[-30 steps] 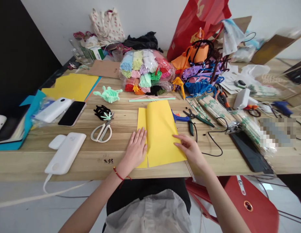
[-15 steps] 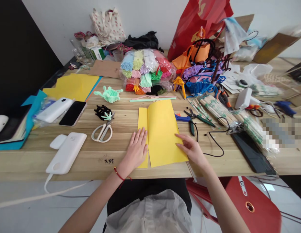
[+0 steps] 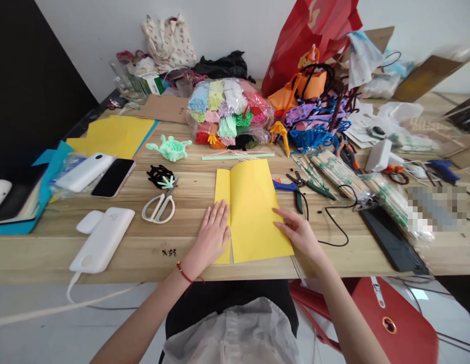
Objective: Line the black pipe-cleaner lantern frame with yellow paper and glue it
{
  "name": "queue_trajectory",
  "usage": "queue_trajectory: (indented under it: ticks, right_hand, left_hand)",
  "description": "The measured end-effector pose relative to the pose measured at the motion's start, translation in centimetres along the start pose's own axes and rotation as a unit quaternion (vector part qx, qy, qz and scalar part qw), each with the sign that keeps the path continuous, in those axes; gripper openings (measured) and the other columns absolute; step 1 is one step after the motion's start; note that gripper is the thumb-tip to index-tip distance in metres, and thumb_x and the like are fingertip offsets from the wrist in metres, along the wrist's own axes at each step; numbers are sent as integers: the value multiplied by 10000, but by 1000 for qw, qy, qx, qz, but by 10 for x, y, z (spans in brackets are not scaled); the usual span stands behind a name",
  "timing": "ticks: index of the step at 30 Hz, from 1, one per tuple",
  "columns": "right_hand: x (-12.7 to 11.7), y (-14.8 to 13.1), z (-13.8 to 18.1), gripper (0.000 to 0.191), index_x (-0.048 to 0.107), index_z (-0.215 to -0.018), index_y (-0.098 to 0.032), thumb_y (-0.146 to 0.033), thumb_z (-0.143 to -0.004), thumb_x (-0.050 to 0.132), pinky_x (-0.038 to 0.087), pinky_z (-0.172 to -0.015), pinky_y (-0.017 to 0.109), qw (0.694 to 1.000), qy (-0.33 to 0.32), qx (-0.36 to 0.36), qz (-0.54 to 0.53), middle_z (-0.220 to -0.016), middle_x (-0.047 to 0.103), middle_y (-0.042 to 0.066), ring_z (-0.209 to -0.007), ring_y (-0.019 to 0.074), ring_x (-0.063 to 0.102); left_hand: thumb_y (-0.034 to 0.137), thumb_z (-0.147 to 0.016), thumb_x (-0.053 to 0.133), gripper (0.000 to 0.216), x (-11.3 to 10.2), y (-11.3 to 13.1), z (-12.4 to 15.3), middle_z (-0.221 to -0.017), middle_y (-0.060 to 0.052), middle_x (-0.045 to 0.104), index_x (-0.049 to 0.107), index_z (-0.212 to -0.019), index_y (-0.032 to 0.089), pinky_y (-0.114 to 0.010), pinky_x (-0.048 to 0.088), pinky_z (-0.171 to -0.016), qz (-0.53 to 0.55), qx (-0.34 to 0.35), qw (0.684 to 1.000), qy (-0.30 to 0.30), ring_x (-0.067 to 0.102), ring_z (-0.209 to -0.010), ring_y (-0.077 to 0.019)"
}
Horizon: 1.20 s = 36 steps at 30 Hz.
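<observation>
A sheet of yellow paper (image 3: 259,212) lies at the table's front edge, its wide right part folded over toward the right and slightly curved along the fold. On the narrow left strip of the sheet, my left hand (image 3: 215,230) rests flat with its fingers stretched out, pressing the paper to the table. My right hand (image 3: 297,230) grips the right edge of the folded part between thumb and fingers. White-handled scissors (image 3: 159,207) lie to the left of my left hand, beside a bundle of black pipe cleaners (image 3: 159,175).
Pliers (image 3: 308,184) and a black cable (image 3: 335,222) lie right of the paper. Behind it are a mint fuzzy piece (image 3: 172,147) and a bag of coloured pipe cleaners (image 3: 229,111). A phone (image 3: 113,178) and a white power bank (image 3: 102,240) are at left.
</observation>
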State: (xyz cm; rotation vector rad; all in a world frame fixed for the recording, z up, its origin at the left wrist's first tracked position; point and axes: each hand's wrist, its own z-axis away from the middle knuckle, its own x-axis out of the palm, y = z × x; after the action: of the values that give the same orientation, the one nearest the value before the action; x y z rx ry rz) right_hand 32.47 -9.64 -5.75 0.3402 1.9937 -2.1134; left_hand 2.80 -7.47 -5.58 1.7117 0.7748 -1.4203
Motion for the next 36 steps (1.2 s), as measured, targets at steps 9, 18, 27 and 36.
queue_trajectory:
  ticks: [9, 18, 27, 36]
  right_hand:
    - [-1, -3, 0, 434, 707, -1244, -251, -425, -847, 719, 527, -660, 330, 1000, 8, 0, 0, -1244, 665, 99, -716, 144, 567]
    - [10, -25, 18, 431, 710, -1179, -250, -478, -817, 764, 608, -661, 352, 999, -37, 25, -6, -979, 764, 81, -762, 220, 701]
    - [25, -8, 4, 548, 611, -1377, -286, -458, -865, 705, 605, -895, 449, 1000, -13, 25, 3, -1405, 638, 100, -1054, 280, 707]
    - [15, -4, 3, 570, 610, -1392, -311, -428, -849, 732, 607, -882, 449, 1000, -1, 13, 16, -1427, 626, 95, -1068, 284, 690]
  left_hand:
    - [238, -1024, 269, 593, -1, 0, 0, -1675, -163, 232, 216, -1586, 58, -525, 226, -1278, 3, 3, 1000, 0, 154, -1574, -288]
    - [113, -967, 308, 385, -15, -7, -8, -1401, -187, 574, 599, -1218, 117, -531, 323, -1233, 11, 30, 999, 10, 470, -1405, -301]
    - [247, -1022, 231, 586, -1, -20, -30, -1672, -134, 260, 253, -1580, 70, -469, 214, -1288, 26, 45, 999, 4, 204, -1565, -242]
    - [248, -1023, 240, 599, 0, -21, -29, -1687, -113, 213, 215, -1600, 86, -488, 170, -1293, 18, 44, 999, -2, 148, -1578, -242]
